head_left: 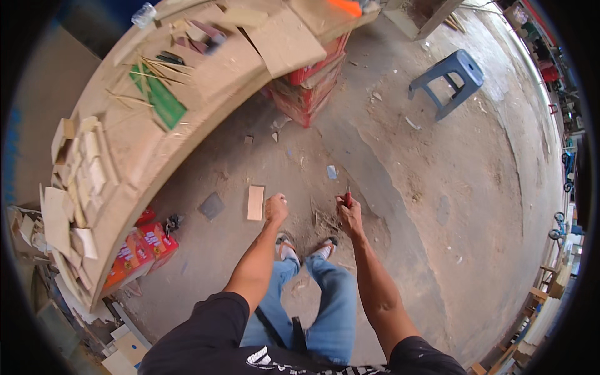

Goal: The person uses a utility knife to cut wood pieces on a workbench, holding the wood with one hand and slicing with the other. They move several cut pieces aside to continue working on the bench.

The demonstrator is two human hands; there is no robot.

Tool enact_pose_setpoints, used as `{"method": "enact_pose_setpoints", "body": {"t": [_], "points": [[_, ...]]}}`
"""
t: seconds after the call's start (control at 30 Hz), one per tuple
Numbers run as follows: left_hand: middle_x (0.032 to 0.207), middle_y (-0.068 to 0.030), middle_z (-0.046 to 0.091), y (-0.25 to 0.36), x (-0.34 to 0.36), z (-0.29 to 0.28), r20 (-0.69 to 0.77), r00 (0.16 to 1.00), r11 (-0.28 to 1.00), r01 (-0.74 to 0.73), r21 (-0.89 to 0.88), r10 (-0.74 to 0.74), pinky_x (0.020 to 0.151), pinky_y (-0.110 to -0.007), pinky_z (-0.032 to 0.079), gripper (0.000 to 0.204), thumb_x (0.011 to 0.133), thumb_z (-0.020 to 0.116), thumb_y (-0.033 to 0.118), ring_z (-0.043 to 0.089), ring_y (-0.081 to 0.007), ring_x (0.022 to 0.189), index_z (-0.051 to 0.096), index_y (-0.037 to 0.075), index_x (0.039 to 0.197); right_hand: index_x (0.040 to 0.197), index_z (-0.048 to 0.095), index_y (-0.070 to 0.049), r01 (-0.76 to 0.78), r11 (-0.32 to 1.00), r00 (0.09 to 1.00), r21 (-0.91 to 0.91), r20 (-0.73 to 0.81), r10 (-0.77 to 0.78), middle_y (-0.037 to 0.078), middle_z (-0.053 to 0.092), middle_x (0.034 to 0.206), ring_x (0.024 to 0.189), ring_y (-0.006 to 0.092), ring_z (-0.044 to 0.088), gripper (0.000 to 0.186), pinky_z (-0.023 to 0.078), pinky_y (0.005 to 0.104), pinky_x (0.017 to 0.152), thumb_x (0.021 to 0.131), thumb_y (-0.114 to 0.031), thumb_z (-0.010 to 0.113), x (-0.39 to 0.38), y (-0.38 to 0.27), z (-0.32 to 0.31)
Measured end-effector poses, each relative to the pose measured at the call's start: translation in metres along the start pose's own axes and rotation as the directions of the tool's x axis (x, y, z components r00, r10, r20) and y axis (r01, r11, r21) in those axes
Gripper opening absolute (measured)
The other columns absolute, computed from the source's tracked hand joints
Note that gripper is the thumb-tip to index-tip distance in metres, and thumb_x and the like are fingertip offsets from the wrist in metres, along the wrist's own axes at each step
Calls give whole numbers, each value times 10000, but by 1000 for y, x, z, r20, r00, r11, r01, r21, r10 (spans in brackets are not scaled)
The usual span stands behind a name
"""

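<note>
The small red tool [348, 198] is in the right hand [350, 216], above the floor [400, 269] and a little to the right of the middle. It seems to be light and stiff, and I judge that it does not break easily. Its handle may be somewhat smooth, so a firm hold around the red part, away from the narrow end, should be the safest. In its look, it is short and slim, red on the body, with a thin greyish tip which points to the far side; its exact kind is too small to tell.

The fingers of the right hand are closed around this handle. The left hand [276, 209] has its fingers bent inward, and I cannot tell if they hold something. Just to the left of it, a pale rectangular wooden piece [255, 202] lies on the floor, and farther left there is a dark square piece [212, 206].

At the far left stands a long curved-looking workbench [212, 97], with a green piece [165, 109], thin sticks [147, 80] and wood scraps on it. At the far right stands a blue-grey stool [462, 70].
</note>
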State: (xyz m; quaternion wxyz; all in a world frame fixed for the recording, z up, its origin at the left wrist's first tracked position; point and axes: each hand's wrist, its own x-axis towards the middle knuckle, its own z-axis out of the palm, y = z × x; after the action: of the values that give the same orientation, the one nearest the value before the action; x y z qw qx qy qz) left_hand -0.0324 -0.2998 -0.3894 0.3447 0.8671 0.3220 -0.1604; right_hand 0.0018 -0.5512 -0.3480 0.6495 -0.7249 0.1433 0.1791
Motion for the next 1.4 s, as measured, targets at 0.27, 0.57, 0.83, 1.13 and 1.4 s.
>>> {"method": "enact_pose_setpoints", "body": {"t": [0.27,0.57,0.83,1.13,1.4], "points": [[749,-169,729,-59,216,241,-90,962,870,189,-455,-257,701,-391,567,186,820,745,207,730,-288,730,745,22,838,1002,694,-25,-19,998,999,-65,-36,17,-51,516,669,576,60,459,194,362,257,510,968,-205,629,150,144,18],[774,-216,717,-49,314,325,-367,903,927,80,-367,-223,636,-433,554,269,848,752,234,719,-320,690,714,-27,798,934,695,-10,52,953,997,-298,-32,-64,-33,515,679,651,75,465,230,415,280,595,944,-234,643,235,245,-39],[879,-259,723,-22,295,293,-381,866,945,276,-178,-325,692,-468,570,191,815,688,164,729,-383,809,720,-22,848,942,694,-17,111,933,992,-344,-19,-125,-22,529,679,665,92,475,214,431,301,612,945,-224,638,242,222,-49],[704,-27,637,9,134,86,-237,967,633,-241,-736,92,567,-238,467,141,988,533,67,571,-65,620,597,1,1094,991,690,-13,121,971,983,-208,162,-87,-73,469,694,650,62,423,217,377,267,560,973,-226,650,90,30,12],[787,-20,625,105,-162,-213,-111,957,536,-243,-808,267,619,-259,493,584,936,505,-20,558,-89,655,432,111,1500,999,710,9,356,921,866,-160,427,-260,-2,490,684,681,73,439,214,419,281,589,969,-192,643,-78,-307,124]]}}
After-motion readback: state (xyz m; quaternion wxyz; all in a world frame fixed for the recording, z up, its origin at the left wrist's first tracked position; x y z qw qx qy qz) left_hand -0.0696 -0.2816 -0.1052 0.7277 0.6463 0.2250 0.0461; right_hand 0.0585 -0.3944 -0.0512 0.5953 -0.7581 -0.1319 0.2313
